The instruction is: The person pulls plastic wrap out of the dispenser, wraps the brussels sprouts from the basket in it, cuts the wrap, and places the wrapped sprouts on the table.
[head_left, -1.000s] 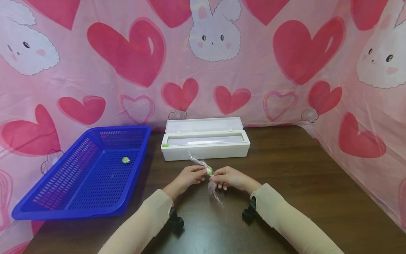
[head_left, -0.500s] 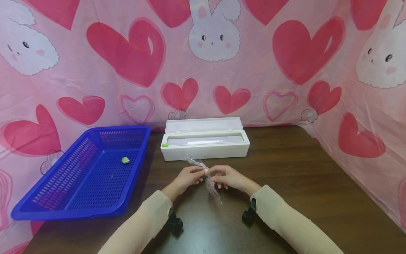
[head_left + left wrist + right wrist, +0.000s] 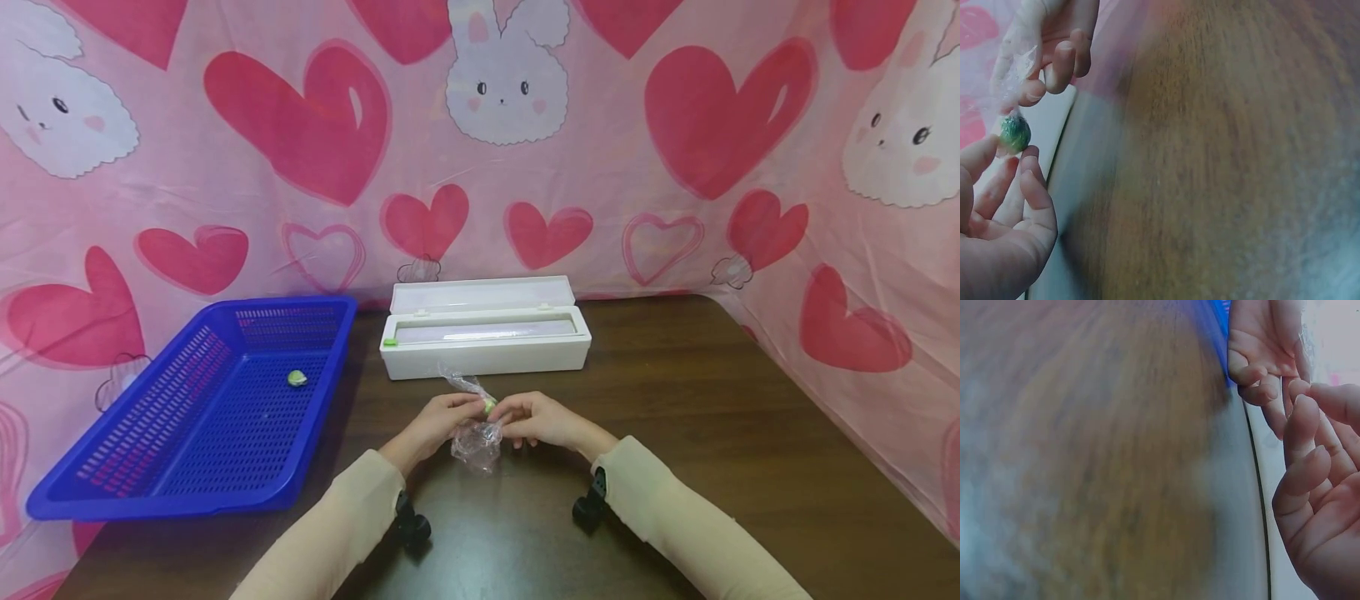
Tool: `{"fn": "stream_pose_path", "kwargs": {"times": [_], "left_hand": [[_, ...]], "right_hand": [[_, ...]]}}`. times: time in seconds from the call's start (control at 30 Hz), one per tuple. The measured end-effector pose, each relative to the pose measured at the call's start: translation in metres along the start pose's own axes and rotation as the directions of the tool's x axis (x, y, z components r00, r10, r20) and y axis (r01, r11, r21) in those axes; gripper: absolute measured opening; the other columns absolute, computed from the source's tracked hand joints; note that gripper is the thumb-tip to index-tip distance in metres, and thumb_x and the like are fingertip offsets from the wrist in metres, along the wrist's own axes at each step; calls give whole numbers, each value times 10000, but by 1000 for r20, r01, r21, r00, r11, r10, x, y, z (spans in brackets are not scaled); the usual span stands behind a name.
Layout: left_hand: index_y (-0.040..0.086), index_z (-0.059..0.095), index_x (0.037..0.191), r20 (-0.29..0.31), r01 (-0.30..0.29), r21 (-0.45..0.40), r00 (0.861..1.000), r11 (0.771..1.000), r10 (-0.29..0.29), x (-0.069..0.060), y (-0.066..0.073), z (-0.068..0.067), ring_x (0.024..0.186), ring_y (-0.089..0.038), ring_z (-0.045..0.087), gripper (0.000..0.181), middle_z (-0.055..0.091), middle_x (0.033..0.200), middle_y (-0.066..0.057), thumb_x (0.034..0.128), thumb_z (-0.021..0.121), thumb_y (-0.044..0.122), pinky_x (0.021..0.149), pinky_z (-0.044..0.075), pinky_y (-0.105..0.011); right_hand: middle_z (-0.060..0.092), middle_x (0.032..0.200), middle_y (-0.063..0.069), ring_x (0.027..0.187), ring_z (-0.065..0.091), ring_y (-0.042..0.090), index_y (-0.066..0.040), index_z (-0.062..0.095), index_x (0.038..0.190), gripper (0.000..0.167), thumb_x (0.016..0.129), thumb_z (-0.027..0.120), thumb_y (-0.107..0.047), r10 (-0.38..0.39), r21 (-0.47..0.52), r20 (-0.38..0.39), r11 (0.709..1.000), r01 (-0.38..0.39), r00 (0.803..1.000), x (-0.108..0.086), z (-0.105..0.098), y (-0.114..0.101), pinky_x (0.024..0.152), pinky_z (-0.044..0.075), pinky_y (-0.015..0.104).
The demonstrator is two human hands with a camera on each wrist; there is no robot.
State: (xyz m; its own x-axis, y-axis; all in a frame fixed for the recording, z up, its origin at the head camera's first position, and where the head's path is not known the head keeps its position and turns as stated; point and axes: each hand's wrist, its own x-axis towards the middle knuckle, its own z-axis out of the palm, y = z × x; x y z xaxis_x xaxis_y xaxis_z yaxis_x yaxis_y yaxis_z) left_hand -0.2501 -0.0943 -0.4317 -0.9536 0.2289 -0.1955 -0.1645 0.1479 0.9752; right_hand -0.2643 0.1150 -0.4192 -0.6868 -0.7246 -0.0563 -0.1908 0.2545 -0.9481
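Wrap tail differs from half a second ago: the plastic wrap [image 3: 477, 450], then a narrow strand, now bunches wide below the left hand [image 3: 448, 414]. Judged: wrapping under way, end not secured. Left hand pinches the green ball [image 3: 1015, 132] at its fingertips; right hand [image 3: 543, 419], just beside, pinches wrap.

Downward head view, wrist close-ups, shared table [image 3: 690, 408]

Pink backdrop [image 3: 417, 125] w/ hearts [image 3: 300, 125] + bunnies [image 3: 508, 100]
I've got blue basket [image 3: 191, 503] w/ sm. green item [image 3: 297, 378] inside, L of open white box [image 3: 536, 357] on brown tbl [image 3: 690, 400].
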Motion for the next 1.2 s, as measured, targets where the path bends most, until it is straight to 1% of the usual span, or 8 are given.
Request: {"fn": "stream_pose_path", "kwargs": {"times": [0.17,0.27,0.47,0.6,0.77,0.9,1.07,1.2], "left_hand": [[-65,578,1160,-3,-19,2,1000,1000,19,0,-1,0,762,-135,588,387,642,918,-71,894,613,213,677,486,-267],[-72,583,1148,-14,-25,9,1000,1000,25,-1,0,0,796,-132,586,370,639,966,-86,893,613,194,711,485,-279],[-98,578,1135,-16,-26,-13,1000,1000,26,-2,1,2,766,-140,584,321,626,1002,-118,886,608,103,733,499,-301],[-107,582,1115,12,-71,2,997,997,71,-2,0,2,759,-159,601,277,627,1002,-145,892,587,57,734,506,-312],[-99,590,1072,19,-79,17,997,997,79,-2,4,3,762,-165,598,244,627,925,-132,898,589,73,741,505,-317],[-96,594,1063,16,-82,7,996,997,82,-2,6,5,763,-164,599,235,633,894,-98,894,591,67,739,505,-319],[-85,603,1052,-2,-64,-3,998,998,64,-4,6,7,768,-159,608,239,645,874,-79,886,609,86,739,504,-316],[-86,600,1060,-7,-48,-27,999,998,48,-4,4,8,783,-168,611,269,641,873,-74,873,633,104,742,503,-314]], "right_hand": [[626,815,70,587,553,164,-62,630,1038,169,869,620,-72,-22,-27,-3,999,22,1000,1,1,0,473,405,266],[623,806,64,574,547,158,-55,631,1007,140,870,619,-78,-60,-50,-14,997,59,998,2,2,-1,460,404,259],[552,702,69,553,489,183,-13,644,954,100,878,614,-72,-102,-55,-112,994,96,988,3,4,-5,442,395,260],[543,725,72,549,474,172,-49,658,962,121,887,619,-135,-81,-46,-173,996,74,982,6,2,-1,461,406,261],[532,717,93,546,455,171,-76,652,984,160,888,624,-201,-22,9,-242,1000,25,970,7,4,-4,479,401,271],[506,682,42,534,444,161,-46,618,991,163,895,614,-177,-18,45,-286,998,32,958,9,8,-4,470,389,270],[486,645,32,518,437,146,0,488,1027,203,897,591,-118,-13,65,-309,997,35,951,10,11,-6,462,373,258],[501,649,39,535,465,145,-11,481,1068,259,896,585,-175,74,89,-294,995,-50,953,11,11,-7,474,391,255]]}}
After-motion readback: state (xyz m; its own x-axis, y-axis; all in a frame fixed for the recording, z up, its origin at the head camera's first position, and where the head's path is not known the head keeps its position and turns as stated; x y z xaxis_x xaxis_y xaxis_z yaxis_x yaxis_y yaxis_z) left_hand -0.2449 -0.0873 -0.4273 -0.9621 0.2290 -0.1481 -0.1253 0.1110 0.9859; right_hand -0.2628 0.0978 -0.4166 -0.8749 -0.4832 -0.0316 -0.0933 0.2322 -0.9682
